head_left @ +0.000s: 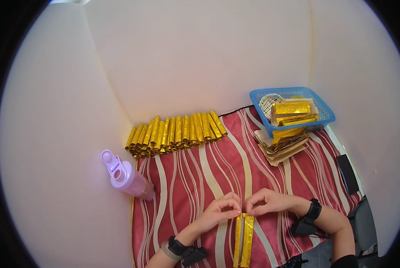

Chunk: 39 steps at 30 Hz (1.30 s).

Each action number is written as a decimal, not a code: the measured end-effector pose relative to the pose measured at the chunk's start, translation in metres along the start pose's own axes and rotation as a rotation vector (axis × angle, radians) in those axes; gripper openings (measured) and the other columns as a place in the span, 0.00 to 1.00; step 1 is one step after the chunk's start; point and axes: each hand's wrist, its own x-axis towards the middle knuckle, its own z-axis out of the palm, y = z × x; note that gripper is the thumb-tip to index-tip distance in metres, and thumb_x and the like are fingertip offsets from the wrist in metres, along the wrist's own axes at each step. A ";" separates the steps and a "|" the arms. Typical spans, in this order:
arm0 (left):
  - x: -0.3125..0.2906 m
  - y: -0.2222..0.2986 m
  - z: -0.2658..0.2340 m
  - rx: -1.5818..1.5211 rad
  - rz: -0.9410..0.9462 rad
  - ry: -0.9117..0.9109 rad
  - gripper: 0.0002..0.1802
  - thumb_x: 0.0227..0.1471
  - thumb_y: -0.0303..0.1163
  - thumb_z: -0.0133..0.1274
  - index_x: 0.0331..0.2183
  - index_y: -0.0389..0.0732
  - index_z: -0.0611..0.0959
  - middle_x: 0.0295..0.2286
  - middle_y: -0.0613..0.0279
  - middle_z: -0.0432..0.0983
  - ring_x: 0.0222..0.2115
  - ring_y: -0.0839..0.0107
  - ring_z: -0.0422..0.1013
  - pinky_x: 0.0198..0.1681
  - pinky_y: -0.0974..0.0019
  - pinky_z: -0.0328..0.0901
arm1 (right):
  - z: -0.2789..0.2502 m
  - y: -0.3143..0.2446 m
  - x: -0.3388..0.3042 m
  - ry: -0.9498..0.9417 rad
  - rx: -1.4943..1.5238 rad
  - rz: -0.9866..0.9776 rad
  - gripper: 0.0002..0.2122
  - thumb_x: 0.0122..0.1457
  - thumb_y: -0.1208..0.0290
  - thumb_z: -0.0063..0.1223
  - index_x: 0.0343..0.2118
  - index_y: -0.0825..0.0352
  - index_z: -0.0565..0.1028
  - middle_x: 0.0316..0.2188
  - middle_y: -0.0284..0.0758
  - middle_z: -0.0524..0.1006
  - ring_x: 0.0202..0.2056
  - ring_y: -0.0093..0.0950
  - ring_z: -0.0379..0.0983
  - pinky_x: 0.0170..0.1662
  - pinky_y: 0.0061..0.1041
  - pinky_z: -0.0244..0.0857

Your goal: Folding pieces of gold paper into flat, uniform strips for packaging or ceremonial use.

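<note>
A sheet of gold foil paper (247, 241) lies lengthwise in front of me, its two long sides folded inward with a narrow greyish gap between them. At its far end, the thumb and fingers of my left hand (224, 208) pinch the left fold. My right hand (264, 202) pinches the same end at the right fold, its fingertips close to those of the left. Along the back left of the cloth, many rolled gold paper tubes (177, 131) are piled side by side. A stack of flat gold and brown paper sheets (280, 149) rests at the back right.
A blue plastic basket (327, 115) at the back right holds more gold paper and a round woven item (268, 103). A lilac shaker bottle (128, 177) stands at the left edge. A black flat object (347, 174) lies at the right edge. White walls (200, 58) enclose the striped red cloth (177, 187).
</note>
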 end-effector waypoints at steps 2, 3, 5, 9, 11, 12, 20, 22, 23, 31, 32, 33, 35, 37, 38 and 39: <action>0.000 -0.002 0.000 0.025 0.023 0.001 0.07 0.54 0.32 0.54 0.28 0.40 0.78 0.33 0.68 0.64 0.38 0.76 0.62 0.47 0.70 0.55 | 0.001 0.001 0.001 0.001 0.001 -0.024 0.06 0.58 0.74 0.54 0.33 0.71 0.77 0.30 0.28 0.76 0.35 0.15 0.69 0.43 0.19 0.63; 0.001 -0.002 0.000 0.045 0.040 0.003 0.06 0.54 0.32 0.54 0.28 0.40 0.78 0.33 0.68 0.64 0.38 0.76 0.62 0.47 0.70 0.55 | 0.001 0.001 0.001 0.001 -0.002 -0.025 0.06 0.58 0.74 0.54 0.33 0.71 0.77 0.30 0.28 0.76 0.35 0.15 0.69 0.43 0.19 0.63; 0.001 -0.003 0.001 0.051 0.047 0.006 0.06 0.54 0.31 0.55 0.28 0.40 0.78 0.33 0.68 0.64 0.38 0.76 0.62 0.46 0.70 0.55 | 0.001 0.001 0.002 0.010 -0.042 -0.041 0.05 0.58 0.74 0.54 0.32 0.71 0.77 0.30 0.28 0.76 0.35 0.15 0.69 0.43 0.19 0.62; 0.001 -0.002 0.003 0.089 0.054 0.028 0.06 0.54 0.31 0.55 0.28 0.40 0.78 0.34 0.69 0.64 0.39 0.76 0.62 0.46 0.70 0.56 | 0.002 0.003 0.005 0.000 -0.044 -0.088 0.05 0.57 0.74 0.54 0.31 0.71 0.77 0.29 0.28 0.75 0.35 0.16 0.68 0.43 0.19 0.62; 0.002 -0.001 0.004 0.103 0.063 0.031 0.06 0.54 0.31 0.55 0.28 0.40 0.78 0.34 0.69 0.64 0.38 0.76 0.62 0.46 0.71 0.56 | 0.003 0.001 0.005 -0.006 -0.041 -0.117 0.05 0.58 0.74 0.54 0.31 0.71 0.77 0.29 0.28 0.74 0.35 0.16 0.68 0.42 0.18 0.61; 0.002 -0.001 0.004 0.116 0.074 0.036 0.06 0.54 0.31 0.55 0.29 0.40 0.78 0.34 0.69 0.64 0.38 0.76 0.62 0.46 0.71 0.56 | 0.003 0.001 0.005 -0.003 -0.041 -0.117 0.05 0.58 0.74 0.54 0.31 0.71 0.77 0.29 0.28 0.74 0.35 0.16 0.68 0.42 0.18 0.61; 0.002 -0.001 0.004 0.153 0.077 0.040 0.06 0.54 0.31 0.55 0.28 0.40 0.78 0.34 0.68 0.63 0.38 0.76 0.62 0.46 0.71 0.56 | -0.001 0.004 0.005 -0.024 -0.054 -0.102 0.07 0.60 0.72 0.51 0.32 0.70 0.76 0.30 0.28 0.73 0.36 0.17 0.67 0.43 0.19 0.60; 0.001 -0.001 0.004 0.166 0.080 0.042 0.06 0.54 0.31 0.55 0.28 0.39 0.78 0.34 0.68 0.63 0.38 0.76 0.62 0.46 0.71 0.56 | -0.002 0.003 0.005 -0.033 -0.061 -0.103 0.07 0.61 0.71 0.51 0.33 0.70 0.75 0.31 0.28 0.72 0.36 0.17 0.66 0.43 0.19 0.60; 0.001 -0.001 0.004 0.168 0.085 0.045 0.06 0.54 0.30 0.55 0.28 0.39 0.78 0.34 0.69 0.63 0.38 0.76 0.62 0.46 0.71 0.56 | -0.002 0.003 0.005 -0.044 -0.069 -0.104 0.07 0.61 0.70 0.51 0.33 0.70 0.75 0.31 0.28 0.72 0.36 0.17 0.66 0.44 0.19 0.59; 0.001 -0.001 0.002 0.141 0.121 0.022 0.05 0.55 0.30 0.55 0.30 0.38 0.80 0.34 0.68 0.65 0.38 0.77 0.62 0.45 0.71 0.56 | -0.002 0.004 0.005 -0.037 -0.114 -0.143 0.10 0.63 0.67 0.49 0.35 0.70 0.74 0.33 0.28 0.71 0.38 0.18 0.65 0.45 0.20 0.59; 0.001 -0.001 0.003 0.110 0.102 0.042 0.05 0.55 0.29 0.54 0.31 0.38 0.81 0.33 0.68 0.65 0.37 0.77 0.62 0.45 0.71 0.57 | -0.003 0.005 0.005 -0.028 -0.135 -0.154 0.10 0.64 0.66 0.49 0.35 0.70 0.74 0.34 0.28 0.71 0.38 0.18 0.65 0.45 0.20 0.59; 0.001 -0.002 0.003 0.079 0.082 0.063 0.05 0.56 0.29 0.54 0.32 0.38 0.81 0.33 0.68 0.66 0.37 0.77 0.63 0.45 0.72 0.57 | -0.003 0.005 0.005 -0.031 -0.135 -0.151 0.10 0.64 0.66 0.49 0.35 0.70 0.74 0.34 0.28 0.71 0.38 0.18 0.65 0.45 0.20 0.59; 0.002 -0.004 0.001 0.067 0.099 0.049 0.06 0.57 0.29 0.53 0.33 0.38 0.81 0.33 0.68 0.66 0.37 0.77 0.63 0.43 0.73 0.58 | -0.003 0.005 0.005 -0.017 -0.102 -0.185 0.09 0.64 0.67 0.48 0.36 0.70 0.74 0.34 0.29 0.71 0.38 0.18 0.66 0.45 0.20 0.60; 0.001 -0.002 0.000 0.055 0.115 0.033 0.07 0.57 0.29 0.51 0.34 0.37 0.81 0.33 0.67 0.67 0.36 0.77 0.64 0.42 0.74 0.59 | -0.003 0.005 0.005 -0.018 -0.068 -0.179 0.09 0.64 0.68 0.48 0.37 0.70 0.74 0.35 0.29 0.71 0.38 0.18 0.66 0.45 0.20 0.60; 0.000 0.002 0.001 -0.024 0.030 0.036 0.07 0.58 0.29 0.51 0.35 0.37 0.81 0.33 0.67 0.67 0.36 0.77 0.65 0.41 0.74 0.61 | -0.003 0.005 0.004 -0.015 -0.035 -0.175 0.09 0.64 0.68 0.48 0.37 0.70 0.74 0.35 0.29 0.71 0.38 0.19 0.66 0.45 0.20 0.60; 0.000 0.004 0.001 -0.103 -0.055 0.037 0.08 0.58 0.30 0.50 0.35 0.37 0.81 0.34 0.67 0.67 0.36 0.77 0.65 0.40 0.75 0.62 | -0.003 0.005 0.004 -0.014 -0.035 -0.173 0.09 0.64 0.68 0.48 0.37 0.70 0.74 0.35 0.29 0.71 0.38 0.19 0.66 0.45 0.20 0.60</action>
